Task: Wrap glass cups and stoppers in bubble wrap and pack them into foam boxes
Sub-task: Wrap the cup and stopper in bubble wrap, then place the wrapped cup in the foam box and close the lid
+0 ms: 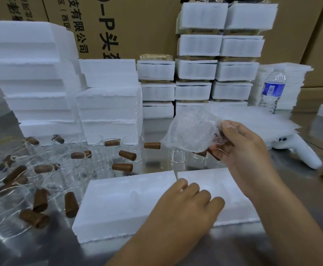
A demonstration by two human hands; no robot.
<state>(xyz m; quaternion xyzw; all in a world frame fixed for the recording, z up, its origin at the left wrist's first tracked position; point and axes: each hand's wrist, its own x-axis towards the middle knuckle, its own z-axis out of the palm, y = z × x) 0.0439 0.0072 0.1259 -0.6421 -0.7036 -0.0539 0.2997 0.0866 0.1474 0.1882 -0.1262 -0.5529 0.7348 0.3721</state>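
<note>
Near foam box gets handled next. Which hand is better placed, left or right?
Left. The left hand rests on the foam box, holding nothing; the right hand is raised beyond it, its grip taken up by bubble wrap.

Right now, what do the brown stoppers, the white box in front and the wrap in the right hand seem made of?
Stoppers: probably wood or cork, matte brown.
Box: white foam, matte, ragged lower edge.
Wrap: thin clear plastic, crinkled, glossy, likely bubble wrap.
</note>
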